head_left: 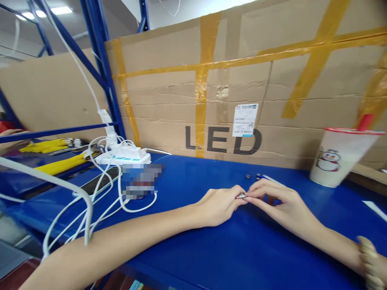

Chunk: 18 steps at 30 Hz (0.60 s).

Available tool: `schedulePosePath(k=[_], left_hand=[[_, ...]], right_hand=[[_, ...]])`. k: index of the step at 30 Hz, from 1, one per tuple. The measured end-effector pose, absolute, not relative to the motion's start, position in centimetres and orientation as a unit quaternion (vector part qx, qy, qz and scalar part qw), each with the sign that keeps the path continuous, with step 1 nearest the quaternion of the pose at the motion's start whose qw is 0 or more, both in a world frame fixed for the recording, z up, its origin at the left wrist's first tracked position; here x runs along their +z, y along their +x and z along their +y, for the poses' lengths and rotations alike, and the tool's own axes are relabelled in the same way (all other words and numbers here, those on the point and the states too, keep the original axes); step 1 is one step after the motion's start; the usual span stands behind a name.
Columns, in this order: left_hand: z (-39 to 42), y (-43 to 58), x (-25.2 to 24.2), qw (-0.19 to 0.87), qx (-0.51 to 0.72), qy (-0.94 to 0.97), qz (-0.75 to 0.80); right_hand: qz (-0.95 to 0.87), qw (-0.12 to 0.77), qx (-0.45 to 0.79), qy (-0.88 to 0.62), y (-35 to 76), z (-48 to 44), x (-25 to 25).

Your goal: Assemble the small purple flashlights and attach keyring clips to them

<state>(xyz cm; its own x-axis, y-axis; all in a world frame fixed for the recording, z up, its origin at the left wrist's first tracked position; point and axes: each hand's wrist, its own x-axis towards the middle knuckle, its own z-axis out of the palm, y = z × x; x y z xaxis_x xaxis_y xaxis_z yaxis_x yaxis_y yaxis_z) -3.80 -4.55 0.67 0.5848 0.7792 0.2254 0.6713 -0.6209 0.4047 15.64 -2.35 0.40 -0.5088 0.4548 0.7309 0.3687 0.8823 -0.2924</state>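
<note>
Over the blue tabletop [229, 253], both hands meet at their fingertips. My left hand [216, 206] is closed, pinching a small shiny metallic piece [241, 195] between thumb and fingers. From the other side, my right hand [279, 201] pinches the same piece with its thumb and index fingertip. Too little of the piece shows to tell its kind. Just behind the right fingers lies a blue and white pen [272, 179], partly hidden by that hand. A tiny dark object [248, 176] rests to the left of the pen.
A large taped cardboard box [169, 108] marked LED stands along the back. At right is a drink cup [329, 161] with a red straw. On the left, a white power strip [136, 158], tangled white cables [121, 201], a phone [99, 181] and yellow gloves [45, 146] lie about.
</note>
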Motion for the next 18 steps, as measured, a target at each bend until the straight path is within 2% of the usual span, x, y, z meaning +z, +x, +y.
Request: schedulePosePath(k=[8, 18], left_hand=[[-4.4, -3.8, 0.8, 0.142, 0.163, 0.879, 0.426], [-4.5, -3.8, 0.9, 0.158, 0.177, 0.878, 0.415]], right_hand=[[-0.888, 0.396, 0.014, -0.234, 16.0, -2.0, -0.1], [-0.862, 0.415, -0.054, -0.286, 16.4, -1.0, -0.4]])
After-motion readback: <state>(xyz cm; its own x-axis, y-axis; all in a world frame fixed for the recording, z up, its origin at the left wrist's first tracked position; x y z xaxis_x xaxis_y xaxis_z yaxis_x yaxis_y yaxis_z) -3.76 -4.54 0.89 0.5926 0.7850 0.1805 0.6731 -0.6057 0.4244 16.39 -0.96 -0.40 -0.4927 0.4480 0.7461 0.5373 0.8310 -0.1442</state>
